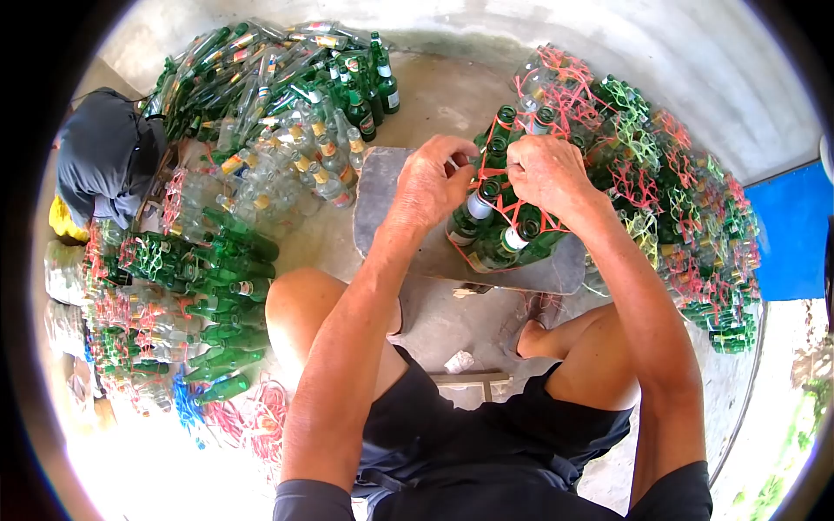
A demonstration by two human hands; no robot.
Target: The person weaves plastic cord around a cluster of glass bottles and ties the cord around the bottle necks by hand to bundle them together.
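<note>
A bundle of green glass bottles (480, 206) stands upright on a dark slab (382, 195) in front of me. Red plastic string (514, 207) runs around and between the bottle necks. At the bundle's left side my left hand (434, 181) is closed, thumb and fingertips pinched at the string. Over the right part of the bundle my right hand (549, 172) is curled closed on the string, its fingertips mostly hidden. Both hands are close together, just above the bottle tops, and cover some of the necks.
Tied bottle bundles (647, 187) line the right wall. Loose green bottles (234, 74) are heaped at the back left, with clear bottles (291, 161) before them. More bundles (143, 304) lie left. Loose pink string (261, 425) lies by my left leg; a dark cloth (109, 156) hangs far left.
</note>
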